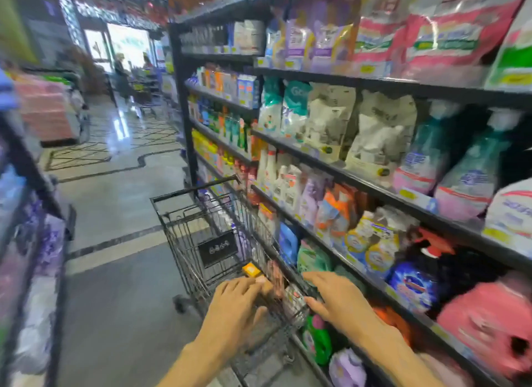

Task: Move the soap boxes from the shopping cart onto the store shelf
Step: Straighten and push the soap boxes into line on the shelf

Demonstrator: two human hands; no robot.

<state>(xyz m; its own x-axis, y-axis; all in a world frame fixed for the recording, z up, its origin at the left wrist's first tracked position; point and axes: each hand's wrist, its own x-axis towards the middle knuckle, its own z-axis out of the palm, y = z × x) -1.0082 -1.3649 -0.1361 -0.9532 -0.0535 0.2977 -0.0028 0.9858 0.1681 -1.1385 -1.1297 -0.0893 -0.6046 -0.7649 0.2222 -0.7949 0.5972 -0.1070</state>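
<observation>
Wire and black steel frame the job: the shopping cart (201, 242) stands at lower centre of the frame, hard against the store shelf (359, 179) that fills the right side. Starting at the left, your left hand (236, 300) reaches over the cart's near end with its fingers (244, 284) spread fairly wide and laid on a pale soap box (266, 284); whether they truly grip it you cannot tell through the blur. Just beyond sits an orange soap box (251, 270), apart from your fingertips. Curl round the pale box at its long sides before you lift, so it does not slip. Further right, your right hand (334, 297) lies flat and relaxed, fingers straight, holding nothing, over the cart's shelf-side rim beside a wrapped pack (293, 299). Use it to steady the cart, then choose a bare gap on the shelf before carrying anything across.
</observation>
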